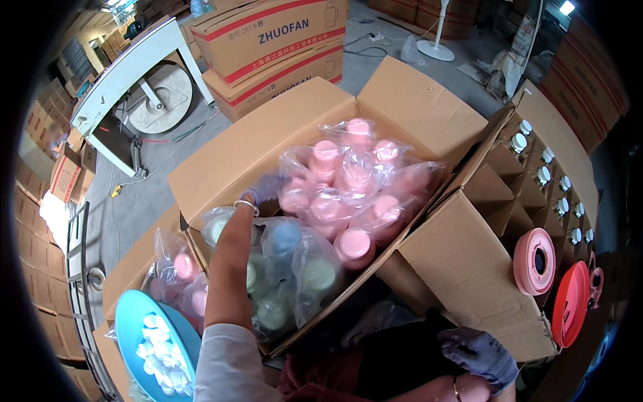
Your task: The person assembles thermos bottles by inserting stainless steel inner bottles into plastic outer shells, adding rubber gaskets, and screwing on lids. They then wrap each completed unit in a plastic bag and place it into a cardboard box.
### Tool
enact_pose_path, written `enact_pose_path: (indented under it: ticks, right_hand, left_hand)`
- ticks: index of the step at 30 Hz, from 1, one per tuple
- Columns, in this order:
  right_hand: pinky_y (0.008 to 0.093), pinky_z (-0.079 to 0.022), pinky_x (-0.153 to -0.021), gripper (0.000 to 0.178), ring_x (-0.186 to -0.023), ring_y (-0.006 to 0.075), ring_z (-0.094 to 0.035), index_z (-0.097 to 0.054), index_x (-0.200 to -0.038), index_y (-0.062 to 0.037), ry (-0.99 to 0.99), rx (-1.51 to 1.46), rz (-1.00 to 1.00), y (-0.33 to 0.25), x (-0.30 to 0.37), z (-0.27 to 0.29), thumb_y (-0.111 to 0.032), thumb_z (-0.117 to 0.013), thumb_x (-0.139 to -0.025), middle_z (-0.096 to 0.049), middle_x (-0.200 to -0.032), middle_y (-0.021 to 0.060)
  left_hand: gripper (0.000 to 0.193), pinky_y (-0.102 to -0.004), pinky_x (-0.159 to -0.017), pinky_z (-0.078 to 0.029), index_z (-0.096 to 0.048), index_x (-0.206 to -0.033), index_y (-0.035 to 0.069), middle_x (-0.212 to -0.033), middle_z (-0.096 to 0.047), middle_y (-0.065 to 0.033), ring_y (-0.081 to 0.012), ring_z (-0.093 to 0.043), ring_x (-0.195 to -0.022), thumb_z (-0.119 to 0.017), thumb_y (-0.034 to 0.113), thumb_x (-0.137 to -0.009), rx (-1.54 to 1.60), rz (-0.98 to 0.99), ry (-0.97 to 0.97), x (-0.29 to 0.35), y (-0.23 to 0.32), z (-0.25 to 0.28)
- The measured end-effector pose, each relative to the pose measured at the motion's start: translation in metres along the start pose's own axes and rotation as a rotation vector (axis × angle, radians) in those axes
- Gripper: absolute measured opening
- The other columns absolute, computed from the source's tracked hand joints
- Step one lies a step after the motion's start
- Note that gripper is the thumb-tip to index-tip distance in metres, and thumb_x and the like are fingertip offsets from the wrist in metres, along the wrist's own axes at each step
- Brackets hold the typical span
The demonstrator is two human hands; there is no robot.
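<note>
My left hand [266,188], in a pale glove, reaches into a large open cardboard box [231,144]. It touches the clear plastic around a cluster of pink bottle-shaped containers [328,208]; its fingertips are blurred against the wrapping. Below that wrist sit bagged pale green containers [320,273] and a blue one [286,236]. My right hand [479,356], in a grey glove, is at the lower right, fingers apart and loosely bent. Under its heel lies a smooth pink cylindrical piece [439,390] with a gold-coloured band, partly cut off by the frame edge.
A blue basin [137,305] of small white parts stands at lower left, beside more bagged pink containers [185,266]. On the right, a divided carton [455,251] holds white-capped bottles; pink and red rings [534,261] lie at its edge. Stacked cartons [271,47] stand behind.
</note>
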State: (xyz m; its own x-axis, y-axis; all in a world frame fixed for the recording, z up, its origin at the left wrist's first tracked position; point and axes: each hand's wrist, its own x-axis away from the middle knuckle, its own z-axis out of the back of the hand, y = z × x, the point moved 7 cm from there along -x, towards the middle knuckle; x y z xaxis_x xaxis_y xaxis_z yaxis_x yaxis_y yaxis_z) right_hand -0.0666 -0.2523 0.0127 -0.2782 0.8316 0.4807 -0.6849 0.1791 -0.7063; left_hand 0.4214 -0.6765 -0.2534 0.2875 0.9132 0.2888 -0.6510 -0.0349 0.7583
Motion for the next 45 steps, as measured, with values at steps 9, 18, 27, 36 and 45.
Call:
enact_pose_path:
  ticks: [9,18,27,36,45]
  right_hand:
    - [0.0248,-0.051,-0.082,0.041,-0.092,0.0124,-0.065,-0.06,-0.127,0.0031,-0.033,-0.302,-0.114,-0.002,0.001,0.003,-0.016,-0.065,-0.091,-0.069,-0.102,0.0075]
    - [0.0261,-0.051,-0.084,0.039,-0.091,0.0122,-0.065,-0.06,-0.127,0.0023,-0.018,-0.282,-0.062,0.001,-0.002,0.004,-0.012,-0.066,-0.092,-0.069,-0.102,0.0073]
    - [0.0334,-0.053,-0.078,0.032,-0.086,0.0223,-0.068,-0.065,-0.117,-0.0044,0.061,-0.142,0.019,-0.003,0.004,0.007,-0.021,-0.069,-0.09,-0.069,-0.099,0.0119]
    - [0.033,-0.053,-0.078,0.036,-0.085,0.0225,-0.068,-0.064,-0.119,-0.0052,0.155,-0.013,0.09,-0.003,0.014,0.01,-0.028,-0.066,-0.091,-0.069,-0.094,0.013]
    - [0.0299,-0.053,-0.072,0.07,-0.089,0.0152,-0.062,-0.038,-0.146,-0.0013,0.499,-0.59,0.276,-0.04,-0.013,0.086,-0.031,-0.068,-0.09,-0.054,-0.126,0.0123]
  left_hand:
    - [0.041,-0.0509,-0.081,-0.052,-0.058,-0.123,0.006,-0.101,-0.068,-0.0215,-0.0447,-0.064,-0.092,-0.057,0.03,-0.089,-0.598,-0.215,0.585,-0.006,0.006,-0.018]
    - [0.055,-0.0506,-0.085,-0.048,-0.049,-0.133,0.002,-0.112,-0.063,-0.0229,-0.0426,-0.059,-0.101,-0.06,0.039,-0.093,-0.248,-0.273,0.897,-0.009,0.038,-0.035]
    - [0.04,-0.0469,-0.086,-0.052,-0.062,-0.122,0.01,-0.114,-0.066,-0.0206,-0.0405,-0.064,-0.1,-0.061,0.032,-0.088,-0.835,-0.02,0.262,0.014,0.08,-0.017]
    - [0.023,-0.0446,-0.079,-0.055,-0.068,-0.105,0.004,-0.103,-0.069,-0.0184,-0.037,-0.068,-0.085,-0.057,0.017,-0.09,-0.257,-0.36,0.754,0.058,0.216,0.042]
    - [0.031,-0.029,-0.085,-0.053,-0.059,-0.122,-0.002,-0.108,-0.064,-0.0082,-0.0154,-0.062,-0.101,-0.056,0.018,-0.098,0.592,-0.803,-0.509,0.204,0.526,-0.167]
